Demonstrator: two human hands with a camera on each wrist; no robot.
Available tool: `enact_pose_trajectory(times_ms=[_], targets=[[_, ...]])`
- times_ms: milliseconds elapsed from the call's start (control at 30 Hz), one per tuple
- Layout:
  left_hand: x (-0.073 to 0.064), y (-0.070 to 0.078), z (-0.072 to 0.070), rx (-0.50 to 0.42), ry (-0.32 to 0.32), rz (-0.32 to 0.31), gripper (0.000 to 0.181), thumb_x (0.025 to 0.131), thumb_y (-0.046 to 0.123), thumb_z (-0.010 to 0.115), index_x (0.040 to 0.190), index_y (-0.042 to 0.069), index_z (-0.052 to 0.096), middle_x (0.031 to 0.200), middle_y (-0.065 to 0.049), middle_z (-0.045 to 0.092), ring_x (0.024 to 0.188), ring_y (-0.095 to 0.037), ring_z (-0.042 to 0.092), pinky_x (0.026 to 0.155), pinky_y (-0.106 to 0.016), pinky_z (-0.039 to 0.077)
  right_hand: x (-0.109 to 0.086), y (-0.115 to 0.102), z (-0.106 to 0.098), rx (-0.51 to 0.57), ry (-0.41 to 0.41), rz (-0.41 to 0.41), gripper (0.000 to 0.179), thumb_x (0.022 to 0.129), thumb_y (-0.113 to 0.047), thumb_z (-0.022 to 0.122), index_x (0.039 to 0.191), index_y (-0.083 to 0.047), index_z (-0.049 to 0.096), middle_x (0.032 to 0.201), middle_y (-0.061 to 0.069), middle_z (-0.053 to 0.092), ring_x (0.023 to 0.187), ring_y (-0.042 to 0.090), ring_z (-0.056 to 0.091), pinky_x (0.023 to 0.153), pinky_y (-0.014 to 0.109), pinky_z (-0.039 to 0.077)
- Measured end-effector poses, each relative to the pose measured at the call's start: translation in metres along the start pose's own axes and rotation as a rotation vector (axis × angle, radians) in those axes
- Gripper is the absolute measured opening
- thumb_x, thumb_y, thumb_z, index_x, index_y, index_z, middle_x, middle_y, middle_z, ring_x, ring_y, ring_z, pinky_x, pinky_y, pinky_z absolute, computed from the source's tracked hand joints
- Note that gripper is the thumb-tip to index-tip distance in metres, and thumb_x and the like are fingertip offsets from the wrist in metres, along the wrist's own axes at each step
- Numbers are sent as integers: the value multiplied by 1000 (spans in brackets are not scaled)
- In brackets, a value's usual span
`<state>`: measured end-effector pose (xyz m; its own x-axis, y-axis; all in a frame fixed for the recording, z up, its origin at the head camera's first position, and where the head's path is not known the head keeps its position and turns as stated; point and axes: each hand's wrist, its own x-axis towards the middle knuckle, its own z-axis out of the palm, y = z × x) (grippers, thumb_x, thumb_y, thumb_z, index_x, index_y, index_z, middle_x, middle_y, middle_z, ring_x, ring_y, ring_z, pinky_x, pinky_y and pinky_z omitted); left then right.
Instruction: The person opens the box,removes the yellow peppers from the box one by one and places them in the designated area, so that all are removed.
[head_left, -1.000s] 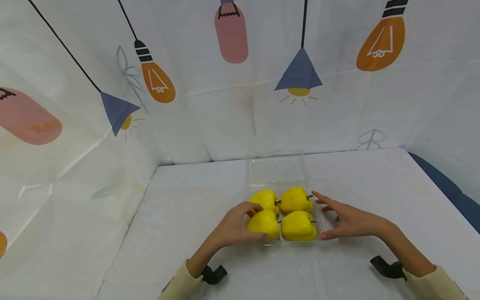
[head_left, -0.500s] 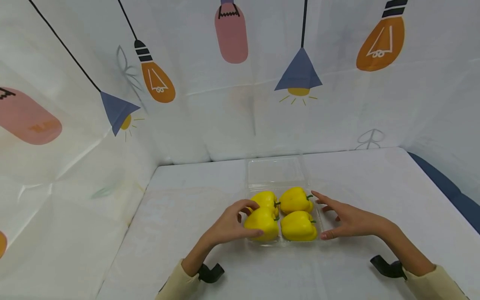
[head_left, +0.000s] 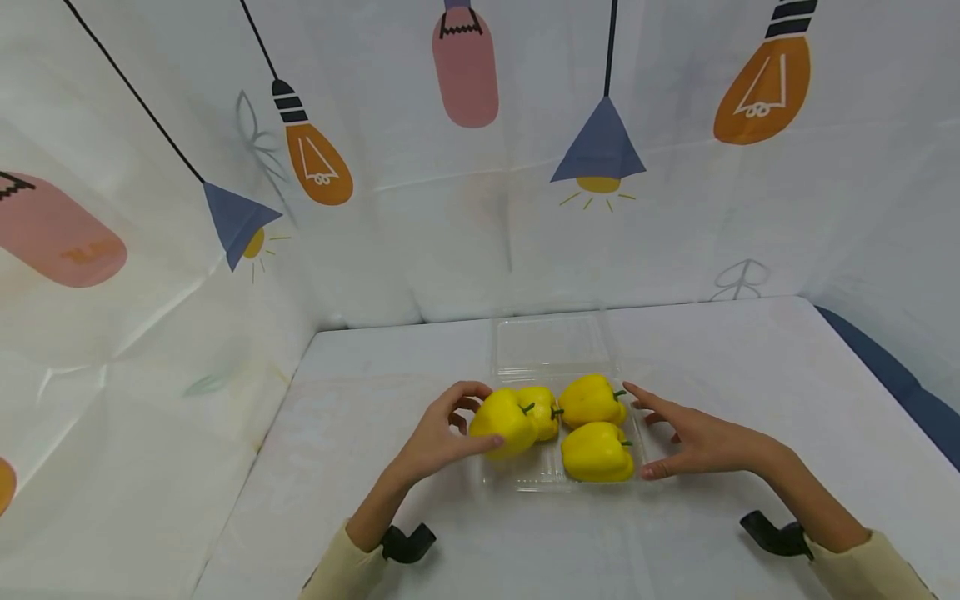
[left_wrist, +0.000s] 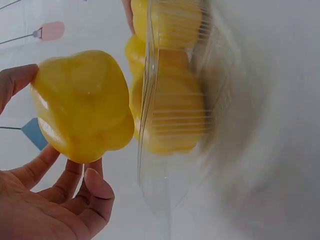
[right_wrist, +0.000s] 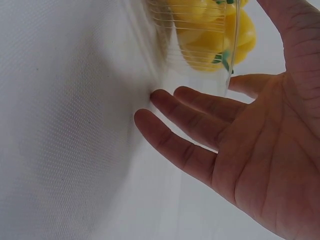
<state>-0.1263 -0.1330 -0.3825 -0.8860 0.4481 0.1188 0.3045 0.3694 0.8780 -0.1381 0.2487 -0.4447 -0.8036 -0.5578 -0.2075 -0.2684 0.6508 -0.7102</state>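
My left hand (head_left: 438, 429) pinches a yellow bell pepper (head_left: 504, 423) between thumb and fingers. In the left wrist view this held pepper (left_wrist: 82, 105) is raised beside the wall of a clear plastic container (left_wrist: 148, 100). Three other yellow bell peppers stay in the container: one at back left (head_left: 542, 410), partly hidden by the held one, one at back right (head_left: 591, 398) and one at front right (head_left: 597, 452). Along the container's right side lies my right hand (head_left: 705, 437), its fingers spread and holding nothing. The right wrist view shows those fingers (right_wrist: 190, 117) extended near the container wall (right_wrist: 232, 50).
The container's clear lid (head_left: 551, 342) lies folded back behind the peppers. A white-covered table (head_left: 375, 400) carries everything, and a patterned white curtain (head_left: 420, 242) hangs along its back edge. Something dark blue (head_left: 885, 350) shows past the table's right edge.
The left hand has lifted the front left pepper out of its place and drawn it up and to the left, uncovering the container's front left corner. My right hand has kept still.
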Motion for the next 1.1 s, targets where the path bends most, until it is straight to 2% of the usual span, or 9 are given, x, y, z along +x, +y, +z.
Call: enact_pose_trajectory(times_ms=[167,400,500,733,933,1100], targets=[[-2,-4,-8,13,56,-3,53,77,16,77,122,4,52,119,-7,56,100,-28,54,75,-45,49,0,1,1,-7,1,-4,109,74,-44,77,152,-21,5,146,23,31,122,41,43,85,55,47],[1,-39,-14,21,136,-39,55,77,19,78,125,11,52,122,-3,55,103,-25,54,76,-47,49,0,2,1,-14,1,-2,109,74,-45,77,152,-21,4,145,22,32,122,41,44,85,54,47],[1,-47,-16,21,184,-51,55,76,25,79,123,16,53,120,0,55,102,-22,53,76,-45,48,1,2,1,-12,1,-4,109,74,-45,77,152,-22,4,145,22,32,122,41,43,85,54,47],[-1,-55,-20,31,295,-126,56,73,40,79,120,22,54,117,5,56,101,-20,52,78,-39,45,1,3,1,-6,-3,2,109,74,-45,77,152,-24,3,146,22,32,123,41,43,85,55,47],[0,-60,-21,31,370,-175,58,72,43,80,118,20,54,115,4,56,100,-22,51,77,-38,45,1,3,1,-6,-4,2,109,74,-44,77,152,-24,3,146,22,32,123,41,43,85,55,47],[2,-66,-18,91,421,-198,62,71,48,79,118,16,54,115,2,56,98,-21,51,78,-36,48,0,1,1,-10,-2,4,109,74,-44,77,152,-23,4,146,22,32,123,40,43,85,54,47]])
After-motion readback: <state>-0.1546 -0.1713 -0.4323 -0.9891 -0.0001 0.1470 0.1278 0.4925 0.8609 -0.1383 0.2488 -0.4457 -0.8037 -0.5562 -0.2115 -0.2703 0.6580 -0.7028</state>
